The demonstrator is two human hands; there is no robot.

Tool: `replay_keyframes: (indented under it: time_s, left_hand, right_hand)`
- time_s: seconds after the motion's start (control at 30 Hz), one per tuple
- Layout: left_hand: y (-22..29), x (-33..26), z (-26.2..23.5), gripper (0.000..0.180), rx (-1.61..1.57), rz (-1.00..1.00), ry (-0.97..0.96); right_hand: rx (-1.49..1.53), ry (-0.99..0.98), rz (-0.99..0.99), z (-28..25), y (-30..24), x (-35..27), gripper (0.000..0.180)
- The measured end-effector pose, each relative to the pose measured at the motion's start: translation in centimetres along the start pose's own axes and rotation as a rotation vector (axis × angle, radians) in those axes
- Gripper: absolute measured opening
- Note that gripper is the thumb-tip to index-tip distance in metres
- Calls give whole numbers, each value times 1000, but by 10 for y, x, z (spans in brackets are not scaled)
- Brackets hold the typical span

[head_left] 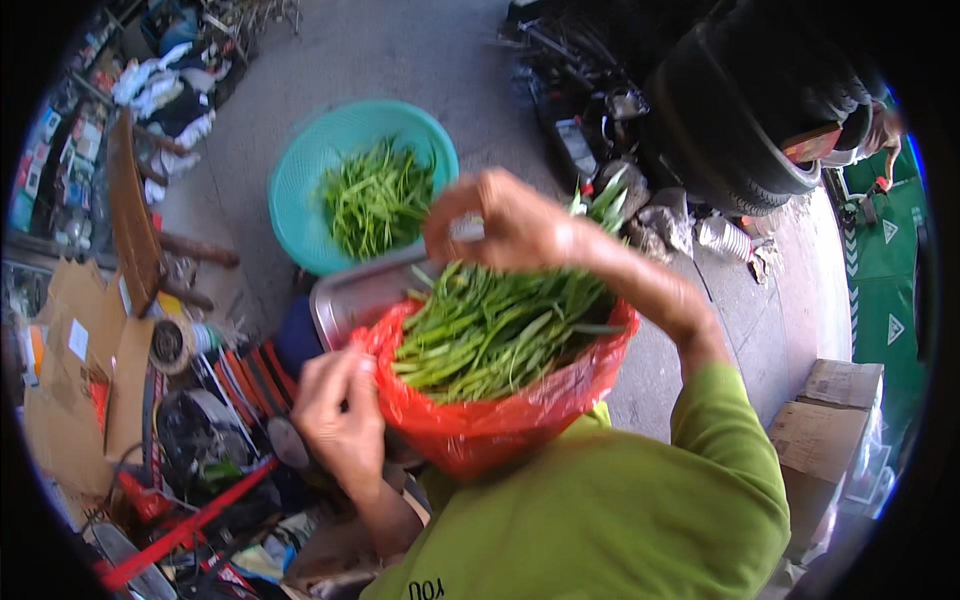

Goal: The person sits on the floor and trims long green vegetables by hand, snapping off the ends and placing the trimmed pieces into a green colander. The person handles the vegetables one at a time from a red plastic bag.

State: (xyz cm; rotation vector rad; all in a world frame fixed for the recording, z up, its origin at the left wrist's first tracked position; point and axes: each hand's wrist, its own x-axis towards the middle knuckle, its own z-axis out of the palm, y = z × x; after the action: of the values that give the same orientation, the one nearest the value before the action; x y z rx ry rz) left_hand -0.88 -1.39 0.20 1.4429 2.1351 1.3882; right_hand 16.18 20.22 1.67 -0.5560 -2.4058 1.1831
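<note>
Concrete floor (400, 50), teal basket (300, 180), red bag (480, 420), cluttered surroundings

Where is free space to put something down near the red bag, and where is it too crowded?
Bare concrete floor lies beyond the teal basket, and another patch right of the red bag, between it and the cardboard boxes. The metal tray shows a bare corner. Left of the left hand tools and clutter crowd the ground.

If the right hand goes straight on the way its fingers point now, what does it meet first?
The right hand points left and slightly down. Probably it meets the green stems in the teal basket first, though depth is unclear.
</note>
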Motion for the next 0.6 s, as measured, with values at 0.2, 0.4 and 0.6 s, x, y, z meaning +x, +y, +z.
replay_keyframes:
  time_s: [0.2, 0.4, 0.6]
  left_hand:
    - [-23, 16, 35, 6, 332, 358, -315]
    - [2, 17, 31, 17, 406, 297, -450]
    - [15, 14, 25, 10, 233, 409, -308]
  right_hand:
    - [-643, 4, -222, 50, 13, -51, 15]
    - [-427, -93, -24, 64, 33, -70, 14]
    - [-378, -21, -144, 57, 23, -71, 9]
